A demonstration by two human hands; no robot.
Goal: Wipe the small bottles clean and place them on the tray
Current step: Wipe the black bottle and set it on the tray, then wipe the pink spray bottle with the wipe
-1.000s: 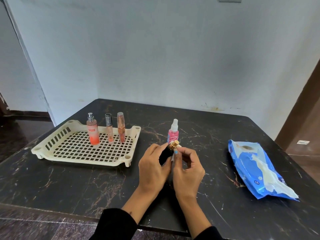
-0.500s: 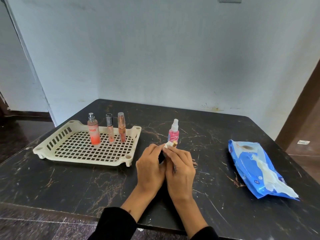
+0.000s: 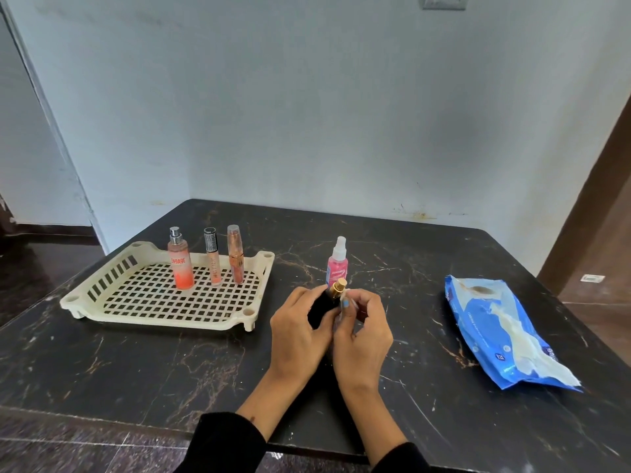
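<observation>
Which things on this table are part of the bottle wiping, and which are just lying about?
Job: black bottle in left hand; wipe in right hand; pink spray bottle; tray with three bottles; wipes pack.
Lying about: wall switch; table.

Table [image 3: 136, 363]: black marble w/ brown-white veins. Tray [image 3: 102, 278] at 10 o'clock: cream, grid holes. On it: orange-pink ombre bottle [image 3: 180, 264] w/ silver cap, beige tube [image 3: 213, 259], copper tube [image 3: 235, 256]. Pink spray bottle [image 3: 338, 264], white top, at 12. Black bottle [image 3: 322, 303], gold cap. White wipe [image 3: 350, 302]. Blue-white wipe pack [image 3: 495, 329] at 3. Sleeves [image 3: 225, 442] black. Wall [image 3: 307, 114] pale grey-blue.
</observation>
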